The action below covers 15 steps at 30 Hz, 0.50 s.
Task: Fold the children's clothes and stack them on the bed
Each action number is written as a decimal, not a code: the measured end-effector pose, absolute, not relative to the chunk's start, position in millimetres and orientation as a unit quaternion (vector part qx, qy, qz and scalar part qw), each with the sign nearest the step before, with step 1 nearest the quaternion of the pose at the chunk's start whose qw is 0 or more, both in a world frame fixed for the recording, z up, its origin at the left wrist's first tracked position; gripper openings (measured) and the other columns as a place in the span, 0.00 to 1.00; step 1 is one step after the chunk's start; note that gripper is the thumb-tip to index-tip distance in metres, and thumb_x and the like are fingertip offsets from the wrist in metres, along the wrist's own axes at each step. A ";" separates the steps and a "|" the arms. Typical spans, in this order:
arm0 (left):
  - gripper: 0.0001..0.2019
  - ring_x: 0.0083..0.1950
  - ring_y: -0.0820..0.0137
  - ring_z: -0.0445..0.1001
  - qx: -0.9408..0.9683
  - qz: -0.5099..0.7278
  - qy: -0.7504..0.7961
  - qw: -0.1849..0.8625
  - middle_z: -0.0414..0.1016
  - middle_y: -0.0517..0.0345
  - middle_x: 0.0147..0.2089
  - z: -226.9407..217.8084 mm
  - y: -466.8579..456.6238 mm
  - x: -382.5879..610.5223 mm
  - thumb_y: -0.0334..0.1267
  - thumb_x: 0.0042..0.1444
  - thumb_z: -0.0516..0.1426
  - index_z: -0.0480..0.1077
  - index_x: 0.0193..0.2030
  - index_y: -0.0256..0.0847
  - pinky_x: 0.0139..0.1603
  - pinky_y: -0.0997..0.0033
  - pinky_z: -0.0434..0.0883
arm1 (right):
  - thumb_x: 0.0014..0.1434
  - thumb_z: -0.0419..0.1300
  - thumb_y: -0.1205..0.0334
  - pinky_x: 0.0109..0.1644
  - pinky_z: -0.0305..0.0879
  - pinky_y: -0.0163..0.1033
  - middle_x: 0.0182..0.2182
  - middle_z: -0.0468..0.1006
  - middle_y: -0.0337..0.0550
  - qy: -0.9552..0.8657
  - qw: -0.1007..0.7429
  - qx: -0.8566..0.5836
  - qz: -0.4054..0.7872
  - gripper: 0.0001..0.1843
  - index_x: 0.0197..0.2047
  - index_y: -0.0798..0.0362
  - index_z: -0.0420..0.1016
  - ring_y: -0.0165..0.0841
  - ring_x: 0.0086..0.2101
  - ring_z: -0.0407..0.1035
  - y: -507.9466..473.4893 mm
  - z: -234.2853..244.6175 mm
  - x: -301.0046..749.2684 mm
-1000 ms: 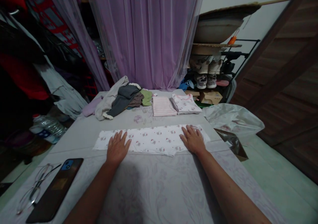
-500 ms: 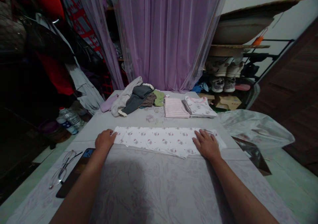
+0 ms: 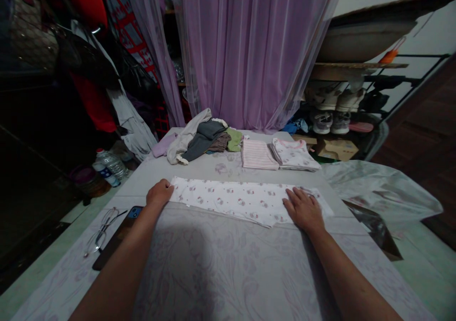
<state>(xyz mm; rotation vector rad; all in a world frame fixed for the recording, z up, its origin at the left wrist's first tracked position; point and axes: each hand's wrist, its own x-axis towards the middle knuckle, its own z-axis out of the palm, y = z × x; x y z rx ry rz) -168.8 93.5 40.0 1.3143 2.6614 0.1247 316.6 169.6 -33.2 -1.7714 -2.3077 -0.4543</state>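
Note:
A pair of white children's trousers (image 3: 228, 197) with a small printed pattern lies folded lengthwise across the table, its legs pointing left. At the narrow left end, my left hand (image 3: 159, 193) is closed with thumb and curled fingers on the hem. Flat on the wide right end rests my right hand (image 3: 304, 209), its fingers apart and pressing on the fabric. Behind the trousers are a folded pink striped garment (image 3: 259, 155) and, beside it, a folded white top (image 3: 295, 154) with a pink neckline.
A loose heap of clothes (image 3: 201, 138) sits at the table's far left. Glasses (image 3: 101, 233) and a phone (image 3: 119, 238) lie by my left forearm. Purple curtains (image 3: 245, 55) hang behind the table (image 3: 221, 269). A clear plastic bag (image 3: 384, 188) and a shoe rack stand at right.
My view has shifted a little left, so everything appears farther right. My left hand's fingers look more curled at the hem. The right hand stays flat on the trousers.

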 end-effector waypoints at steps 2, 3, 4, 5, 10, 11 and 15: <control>0.12 0.46 0.62 0.77 0.432 0.052 0.896 0.094 0.80 0.55 0.45 39.9 93.0 -170.6 0.47 0.59 0.50 0.69 0.41 0.45 0.38 0.70 0.68 | 0.67 0.45 0.53 0.60 0.54 0.49 0.59 0.70 0.53 -0.780 0.099 -0.599 -0.149 0.24 0.59 0.52 0.70 0.43 0.59 0.62 169.2 -32.9 316.5; 0.11 0.46 0.62 0.77 0.430 0.050 0.896 0.101 0.80 0.55 0.45 40.6 93.2 -171.3 0.46 0.58 0.50 0.70 0.41 0.45 0.38 0.70 0.68 | 0.67 0.45 0.53 0.60 0.54 0.49 0.59 0.70 0.53 -0.781 0.100 -0.599 -0.147 0.24 0.59 0.53 0.70 0.43 0.59 0.62 169.0 -32.7 316.4; 0.11 0.45 0.62 0.77 0.429 0.043 0.896 0.108 0.80 0.55 0.45 41.7 93.6 -172.0 0.46 0.58 0.51 0.70 0.40 0.45 0.37 0.70 0.68 | 0.67 0.45 0.53 0.60 0.54 0.50 0.59 0.70 0.53 -0.781 0.100 -0.598 -0.146 0.24 0.59 0.53 0.70 0.44 0.59 0.62 168.7 -32.3 316.4; 0.11 0.45 0.62 0.77 0.430 0.033 0.895 0.114 0.80 0.55 0.45 43.0 94.2 -172.6 0.46 0.57 0.52 0.70 0.40 0.45 0.36 0.70 0.68 | 0.67 0.45 0.54 0.60 0.54 0.50 0.59 0.70 0.53 -0.782 0.101 -0.598 -0.146 0.24 0.59 0.53 0.71 0.44 0.59 0.62 168.5 -32.0 316.4; 0.14 0.46 0.62 0.78 0.434 0.000 0.891 0.136 0.80 0.53 0.47 49.7 98.5 -176.9 0.46 0.54 0.55 0.72 0.44 0.45 0.37 0.71 0.68 | 0.67 0.45 0.54 0.60 0.54 0.50 0.58 0.71 0.54 -0.784 0.109 -0.591 -0.156 0.24 0.57 0.54 0.72 0.43 0.58 0.62 168.1 -32.0 317.1; 0.15 0.47 0.61 0.78 0.433 -0.004 0.891 0.138 0.80 0.52 0.48 50.4 99.9 -178.4 0.47 0.53 0.56 0.72 0.45 0.45 0.37 0.71 0.68 | 0.67 0.45 0.54 0.60 0.55 0.49 0.58 0.71 0.54 -0.783 0.113 -0.591 -0.158 0.23 0.57 0.53 0.72 0.43 0.58 0.62 168.2 -32.4 317.4; 0.18 0.51 0.54 0.76 0.432 0.008 0.886 0.165 0.79 0.45 0.49 51.7 108.4 -183.8 0.52 0.49 0.59 0.74 0.40 0.41 0.41 0.66 0.69 | 0.67 0.45 0.53 0.59 0.56 0.49 0.57 0.72 0.54 -0.785 0.124 -0.582 -0.170 0.23 0.56 0.54 0.72 0.43 0.57 0.64 169.2 -34.8 318.6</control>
